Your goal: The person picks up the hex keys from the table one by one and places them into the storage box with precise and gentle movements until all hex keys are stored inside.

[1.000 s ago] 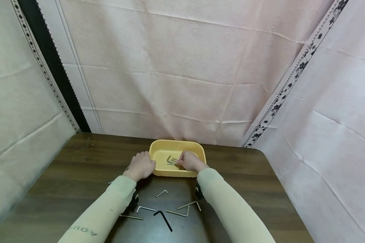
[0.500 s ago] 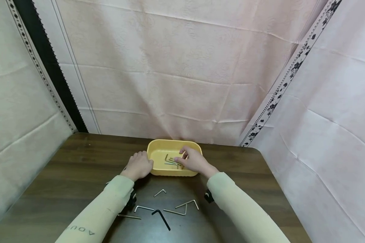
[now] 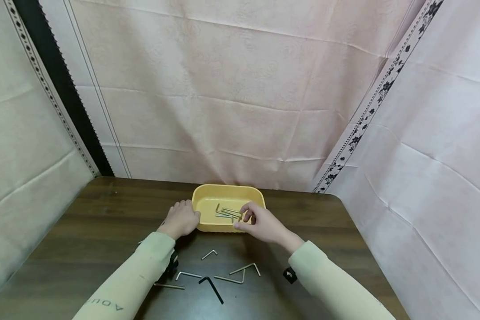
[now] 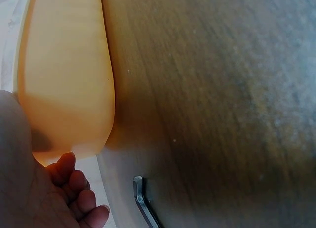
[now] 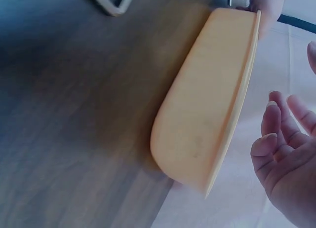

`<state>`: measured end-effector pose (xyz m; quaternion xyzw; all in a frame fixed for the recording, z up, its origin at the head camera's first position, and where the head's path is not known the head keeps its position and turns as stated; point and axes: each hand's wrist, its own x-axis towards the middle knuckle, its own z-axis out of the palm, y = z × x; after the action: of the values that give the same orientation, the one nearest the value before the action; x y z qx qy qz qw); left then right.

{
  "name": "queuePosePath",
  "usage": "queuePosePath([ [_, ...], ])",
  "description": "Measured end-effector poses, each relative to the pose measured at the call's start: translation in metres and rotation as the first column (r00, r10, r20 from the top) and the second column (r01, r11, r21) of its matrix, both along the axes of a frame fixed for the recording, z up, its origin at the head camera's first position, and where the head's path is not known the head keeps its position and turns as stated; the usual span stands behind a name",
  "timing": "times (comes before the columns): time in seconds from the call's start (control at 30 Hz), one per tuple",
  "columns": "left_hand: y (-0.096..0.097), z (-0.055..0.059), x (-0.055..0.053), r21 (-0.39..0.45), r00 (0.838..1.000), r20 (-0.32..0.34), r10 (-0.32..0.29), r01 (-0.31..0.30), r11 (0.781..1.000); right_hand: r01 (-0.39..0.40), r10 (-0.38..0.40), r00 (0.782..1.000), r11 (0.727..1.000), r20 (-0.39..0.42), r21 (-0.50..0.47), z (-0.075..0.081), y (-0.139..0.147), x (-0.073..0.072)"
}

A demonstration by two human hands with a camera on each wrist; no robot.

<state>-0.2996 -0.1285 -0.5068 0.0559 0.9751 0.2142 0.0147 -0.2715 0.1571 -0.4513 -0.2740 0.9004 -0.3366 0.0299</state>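
My left hand [image 3: 180, 218] grips the left end of a yellow plastic tray [image 3: 226, 190]. The left wrist view shows its curled fingers [image 4: 83, 201] at the outside of the tray's end wall. Several L-shaped hex keys [image 3: 228, 213] lie together on the tray floor. Over the front right corner of the tray is my right hand [image 3: 264, 226], its fingers loosely bent with nothing between them. From the right wrist, that hand [image 5: 291, 154] appears beyond the tray's rim, thumb apart from the fingers.
On the brown wooden table [image 3: 104, 231] nearer me lie a black hex key [image 3: 212, 289], a small silver one [image 3: 209, 254] and several other metal ones [image 3: 232, 280]. A pale cloth [image 3: 224, 111] hangs behind the table, with more at both sides.
My right hand has let go of a hex key inside the tray and drawn back to the right and toward me. The left hand keeps its hold on the tray.
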Motion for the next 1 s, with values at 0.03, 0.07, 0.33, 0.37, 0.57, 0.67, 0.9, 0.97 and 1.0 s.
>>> queuePosePath([
  [0.03,0.000,0.000,0.000,0.000,1.000,0.001,-0.001,0.001,1.000,0.002,-0.002,1.000,1.000,0.002,0.003,-0.001,0.003,0.003],
  [0.07,0.000,0.000,0.000,0.001,1.000,0.001,-0.001,0.001,1.000,0.001,-0.001,1.000,1.000,0.002,0.002,-0.002,0.005,0.006],
  [0.33,0.001,-0.004,-0.002,0.002,1.000,-0.004,0.011,-0.011,1.000,-0.061,0.061,0.998,0.998,0.008,-0.010,-0.013,0.021,0.027],
  [0.37,0.001,-0.004,-0.002,-0.002,1.000,-0.005,0.012,-0.012,1.000,-0.065,0.066,0.998,0.998,0.010,-0.004,-0.015,0.022,0.029],
  [0.57,0.000,-0.003,-0.003,0.000,1.000,-0.004,0.013,-0.013,1.000,-0.085,0.082,0.995,0.996,0.057,0.042,-0.029,0.032,0.037],
  [0.67,0.000,-0.002,-0.002,0.001,1.000,-0.004,0.015,-0.015,1.000,-0.103,0.098,0.992,0.993,0.086,0.059,-0.038,0.036,0.039],
  [0.9,0.000,-0.002,-0.002,-0.009,1.000,-0.004,0.018,-0.018,1.000,-0.133,0.119,0.986,0.984,0.118,0.119,-0.055,0.041,0.043],
  [0.97,0.000,-0.002,-0.002,-0.010,1.000,-0.004,0.017,-0.017,1.000,-0.136,0.119,0.985,0.982,0.129,0.133,-0.058,0.041,0.044],
  [1.0,0.000,-0.002,-0.002,-0.010,1.000,-0.003,0.016,-0.016,1.000,-0.136,0.117,0.985,0.980,0.130,0.144,-0.059,0.041,0.044],
])
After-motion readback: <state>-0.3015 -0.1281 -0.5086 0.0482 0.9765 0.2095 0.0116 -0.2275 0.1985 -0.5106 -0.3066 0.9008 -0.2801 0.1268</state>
